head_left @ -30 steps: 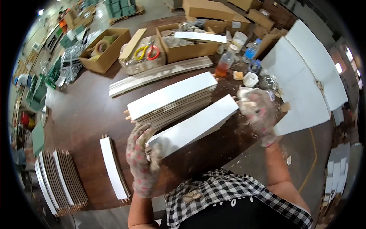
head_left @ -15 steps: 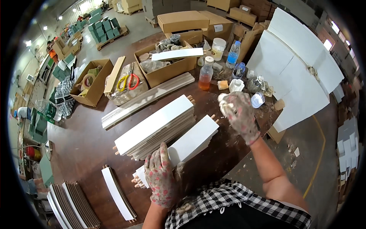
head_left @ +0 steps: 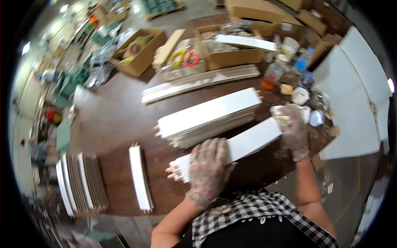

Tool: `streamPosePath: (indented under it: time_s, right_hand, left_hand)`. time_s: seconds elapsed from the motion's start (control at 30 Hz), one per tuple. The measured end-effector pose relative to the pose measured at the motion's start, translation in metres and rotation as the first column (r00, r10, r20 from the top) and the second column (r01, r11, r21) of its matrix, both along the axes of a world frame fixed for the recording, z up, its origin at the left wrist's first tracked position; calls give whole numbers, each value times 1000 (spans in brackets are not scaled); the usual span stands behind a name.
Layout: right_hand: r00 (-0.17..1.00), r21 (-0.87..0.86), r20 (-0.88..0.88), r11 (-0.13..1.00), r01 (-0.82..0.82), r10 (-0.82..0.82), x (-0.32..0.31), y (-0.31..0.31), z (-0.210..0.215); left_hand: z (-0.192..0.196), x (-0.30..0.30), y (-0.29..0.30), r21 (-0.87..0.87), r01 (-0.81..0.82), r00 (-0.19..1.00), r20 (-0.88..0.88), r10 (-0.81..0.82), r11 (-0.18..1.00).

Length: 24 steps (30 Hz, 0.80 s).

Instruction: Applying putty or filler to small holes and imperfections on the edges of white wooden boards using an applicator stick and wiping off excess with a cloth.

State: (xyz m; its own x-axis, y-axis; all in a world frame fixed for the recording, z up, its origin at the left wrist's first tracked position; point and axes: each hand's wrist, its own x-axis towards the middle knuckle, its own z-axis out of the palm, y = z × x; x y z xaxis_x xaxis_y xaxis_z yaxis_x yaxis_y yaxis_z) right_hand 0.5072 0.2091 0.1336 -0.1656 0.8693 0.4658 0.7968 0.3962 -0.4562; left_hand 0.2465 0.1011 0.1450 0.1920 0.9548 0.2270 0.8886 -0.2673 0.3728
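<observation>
Several white slats with wooden pegs at their ends lie in a short stack (head_left: 254,138) in front of me. My left hand (head_left: 209,171), in a spotted work glove, spans the stack near its left end, fingers across the top and thumb by the near edge. At the right end is my right hand (head_left: 292,130), in a matching glove, its fingers closed around something small and whitish that blur keeps me from making out. Just behind lies a taller stack of white slats (head_left: 211,111), pegs showing at both ends.
Curved white-faced pieces (head_left: 84,182) stand at the left, with a smaller group (head_left: 139,177) nearer. Long pale strips (head_left: 202,82) lie behind the stacks. Farther back are an open carton (head_left: 231,60), scissors (head_left: 191,58) and a bottle of orange liquid (head_left: 272,75). White panels (head_left: 351,91) lean at the right.
My right hand has moved down from beside the bottles to the right end of the short stack. The left hand stays on the slats. My view has shifted, moving the table's things across the picture.
</observation>
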Motion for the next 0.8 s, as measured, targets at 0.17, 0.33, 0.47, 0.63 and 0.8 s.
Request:
streamPosePath:
  time_s: [0.17,0.33,0.47,0.63,0.8]
  right_hand:
    - [985,81,-161,996,-42,55,21,-5,-8]
    - [975,162,-208,986,-46,79,10,-15,-4]
    - [926,166,-349,982,-91,144,-5,-31,23]
    - [751,201,-507,905,-374,423,-48,-33,48]
    - [752,18,-347,806,-592,560,-86,-25,62]
  left_hand:
    - [-8,5,1,37,-13,999,-42,15,999]
    - [-6,-8,-13,180,-58,995,-71,72,982]
    - [3,-24,-26,274,-106,987,-86,134,956]
    - [-4,-24,-26,259,16,990,-138,21,966]
    - [-23,-16,-14,212,117,987,-136,-90,970]
